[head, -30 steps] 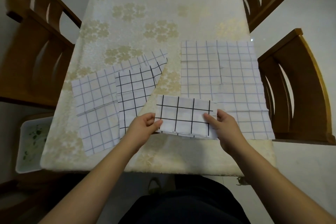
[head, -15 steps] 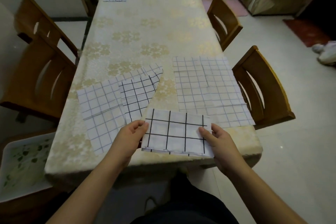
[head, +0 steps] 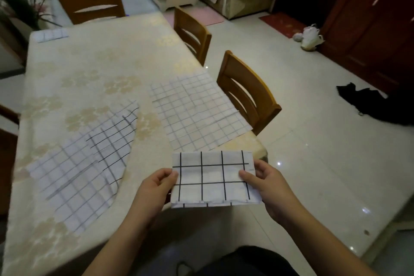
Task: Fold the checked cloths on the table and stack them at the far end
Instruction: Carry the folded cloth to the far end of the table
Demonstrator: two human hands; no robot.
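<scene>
A folded white cloth with bold black checks [head: 212, 178] hangs in the air off the table's near right corner. My left hand [head: 156, 188] pinches its left edge and my right hand [head: 266, 186] pinches its right edge. An unfolded fine-checked cloth [head: 195, 114] lies flat near the table's right edge. Two overlapping cloths lie at the near left: a black-checked cloth [head: 114, 139] on top of a grey-checked cloth [head: 71, 181]. A folded checked cloth [head: 52, 35] sits at the far left corner.
The table [head: 96, 63] has a cream floral cover. Wooden chairs stand at its right side [head: 246, 94], [head: 192, 33] and far end [head: 91, 5]. A plant [head: 20, 6] stands at the far left. A black garment [head: 376, 105] lies on the tiled floor at right.
Both hands lifted the folded black-checked cloth off the table and carried it right, past the near right corner. The view swung up and to the right, showing the far end.
</scene>
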